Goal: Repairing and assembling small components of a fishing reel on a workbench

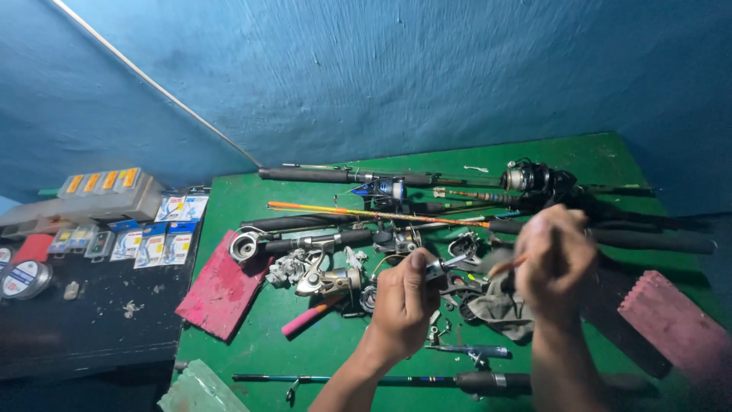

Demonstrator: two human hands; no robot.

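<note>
Head view looks down on a green tabletop (579, 152) strewn with fishing tackle. The left hand (402, 301) has its grip closed around a small metal reel part (446, 265), thumb on top, holding it above the middle of the tabletop. The right hand (555, 259) is blurred; its grip is curled tight on a thin brush-like tool with an orange handle (509, 266), whose tip points toward the reel part, close to it. Whether the two touch I cannot tell.

Just under the hands on the tabletop lies a grey rag (502, 309) with loose reel pieces beside it. Toward the tabletop's far edge lie several fishing rods (358, 176) side by side, one bearing a black spinning reel (534, 178), and an orange rod (366, 213) crosses them. A silver reel (245, 245) sits at the tabletop's left side, touching a red foam block (221, 294); another red foam block (675, 324) lies at its right side. Along the near edge lies a dark rod (381, 378). Left of the tabletop, on a black surface (84, 320), are packets of hooks (164, 244) and a grey box (99, 200).
</note>
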